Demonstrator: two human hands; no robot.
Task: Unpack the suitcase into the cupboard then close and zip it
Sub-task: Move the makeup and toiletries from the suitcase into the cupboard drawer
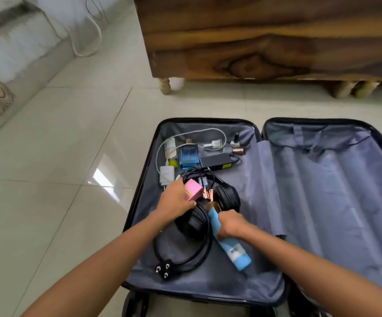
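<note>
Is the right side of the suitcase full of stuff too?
No, the right half of the suitcase shows only bare grey lining, while the headphones and other things lie in the left half.

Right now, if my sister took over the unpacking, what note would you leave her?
Left hand: holding the pink box.
Right hand: closed around the blue tube.
Both are over the left half of the open suitcase on the floor.
Still inside: black headphones, black power cord, blue perfume bottle, black adapter, white chargers and small bits. The right half holds only lining.
Done: suitcase open.
Left: carry everything to the wooden cupboard, then close and zip.
</note>
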